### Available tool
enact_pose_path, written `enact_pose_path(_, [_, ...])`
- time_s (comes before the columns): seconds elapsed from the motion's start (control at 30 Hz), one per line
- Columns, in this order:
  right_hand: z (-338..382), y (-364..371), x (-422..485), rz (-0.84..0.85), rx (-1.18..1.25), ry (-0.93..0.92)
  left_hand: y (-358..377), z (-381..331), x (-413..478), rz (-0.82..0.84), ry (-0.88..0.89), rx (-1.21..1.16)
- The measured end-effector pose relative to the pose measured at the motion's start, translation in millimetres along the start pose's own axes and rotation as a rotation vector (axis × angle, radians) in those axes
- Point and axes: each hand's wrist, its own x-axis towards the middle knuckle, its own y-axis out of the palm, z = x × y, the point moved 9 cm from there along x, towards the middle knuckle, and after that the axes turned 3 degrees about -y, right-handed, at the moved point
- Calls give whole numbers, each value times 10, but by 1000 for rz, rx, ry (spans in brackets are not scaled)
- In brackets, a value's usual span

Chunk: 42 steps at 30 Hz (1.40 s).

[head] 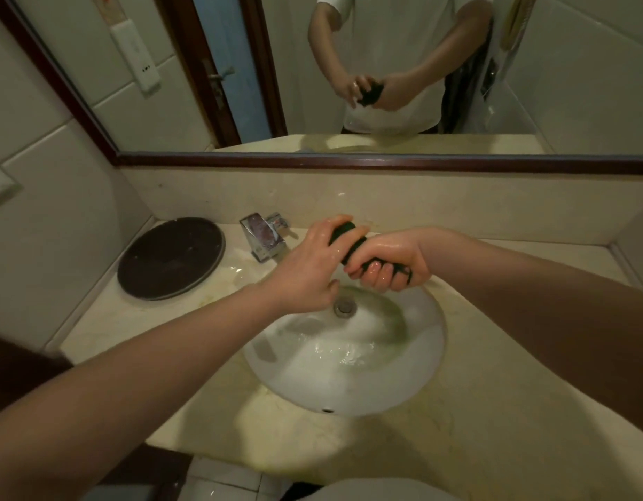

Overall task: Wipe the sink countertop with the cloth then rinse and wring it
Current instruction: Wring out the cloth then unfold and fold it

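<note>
- Location: the cloth (350, 244) is held in the air over the rear half of the sink (432, 341). It is above the drain (345, 307), near the counter's (493, 410) back edge and to the right of the faucet (263, 240).
- Grip: the left hand (309, 269) wraps the far end and the right hand (392, 262) wraps the near end. Both fists are closed tight on the cloth, which is twisted into a short dark rope.
- Handling (judged): soft, limp and light, heavier when soaked, not fragile. Wet fabric and skin may slip, so take hold at both ends with full fists.
- Markings: no brand, label or legible writing shows on the cloth, the faucet or the dark round tray (169, 258) at the back-left corner.
</note>
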Motion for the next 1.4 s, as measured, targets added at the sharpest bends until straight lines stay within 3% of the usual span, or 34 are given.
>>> enact_pose_path(0.17, [67, 249, -149, 145, -125, -6, -263, -393, 69, -335, 337, 293])
enact_pose_path(0.27, [87, 299, -182, 142, -170, -35, -249, -406, 127, -279, 357, 381])
enact_pose_path(0.43, [188, 147, -74, -146, -267, -206, -158, -297, 241, -35, 138, 519])
enact_pose_path(0.57, [327, 79, -54, -407, -394, -337, -50, -69, 252, 277, -129, 630])
enact_pose_path(0.63, [408, 45, -46, -536, -458, -394, -54, -39, 268, 324, -166, 643])
enact_pose_path(0.73, [528, 27, -1, -680, -765, -392, -25, -5, 314, 373, -197, 664])
enact_pose_path(0.8, [551, 22, 73, -725, -884, -377, -9, 20, 335, 419, -229, 678])
enact_pose_path(0.93, [487, -81, 141, -802, -751, -407, 84, 113, 314, 524, -310, 680])
enact_pose_path(1.1, [448, -135, 180, -808, -719, -422, 172, 201, 310, 542, -381, 615])
enact_pose_path(1.27, [444, -129, 251, -820, -935, -441, 351, 352, 230, 591, -530, 410])
enact_pose_path(1.4, [408, -35, 318, -758, -1179, -421, 594, 424, 12, 581, -697, 93])
